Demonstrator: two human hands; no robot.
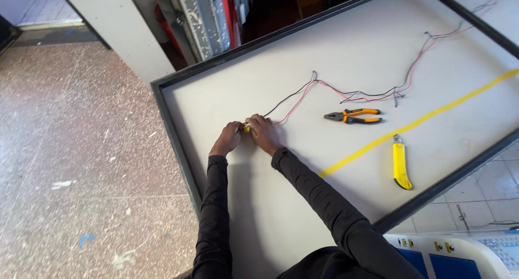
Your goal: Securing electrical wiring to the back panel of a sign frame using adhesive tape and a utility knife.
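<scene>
Both hands (246, 133) (pinching) on yellow piece (246, 128)

Single head view, seen from above, tilted down and forward.

The scene is taken from a camera worn on the head, aimed down along both arms to the left hand (227, 139) and right hand (263, 132), met mid-frame at arm's length. The table (303, 203) is seen skewed, its dark frame running diagonally; the far corner is cut off top right. Floor (70, 149) is caught on the left, at greater distance. The frame is rolled, not level. No second view is given, so no overlap.
</scene>
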